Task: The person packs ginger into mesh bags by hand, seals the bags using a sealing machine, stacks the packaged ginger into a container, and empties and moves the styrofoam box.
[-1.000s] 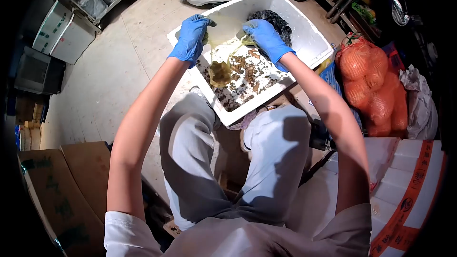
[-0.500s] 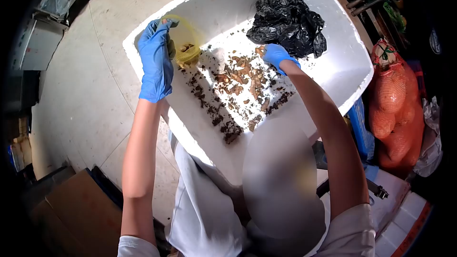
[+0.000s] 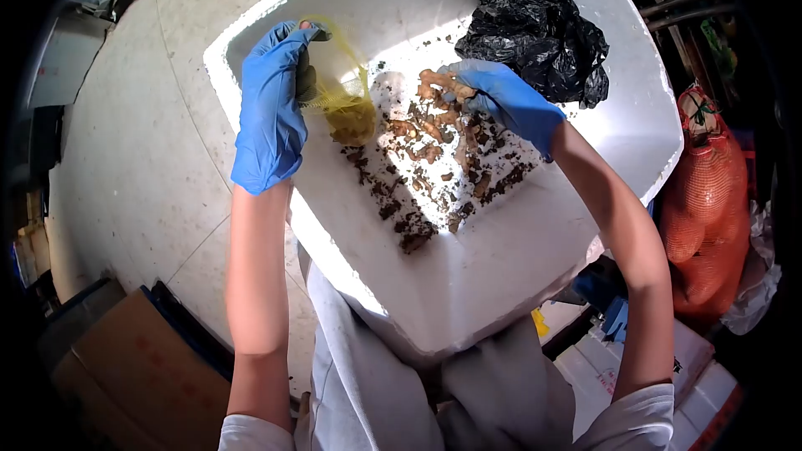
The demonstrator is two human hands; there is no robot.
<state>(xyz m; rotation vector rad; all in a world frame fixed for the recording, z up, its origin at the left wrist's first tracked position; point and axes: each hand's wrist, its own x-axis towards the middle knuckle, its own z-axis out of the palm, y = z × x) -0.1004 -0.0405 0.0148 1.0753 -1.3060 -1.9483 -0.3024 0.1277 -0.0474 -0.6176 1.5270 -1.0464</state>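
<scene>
My left hand [image 3: 274, 108], in a blue glove, grips the top of a yellow mesh bag [image 3: 354, 119] above the left side of a white foam box [image 3: 368, 259]. Some brownish pieces sit in the bag's bottom. Inside the box, my right hand [image 3: 511, 102], gloved alike, has its fingers closed on a knobbly ginger-like root piece [image 3: 445, 83]. Beneath and left of that hand lie several loose root pieces [image 3: 428, 153] among dark soil crumbs [image 3: 413, 232]. The right fingertips are partly hidden.
A crumpled black plastic bag [image 3: 539, 33] lies in the box's far right corner. Right of the box stands an orange net sack [image 3: 706, 209] with round contents. A cardboard box [image 3: 142, 359] is at lower left, and white boxes [image 3: 685, 342] are at lower right.
My right hand has come left and nearer the mesh bag with a root piece in its fingers. The mesh bag hangs lower and longer from my left hand. The view has shifted slightly.
</scene>
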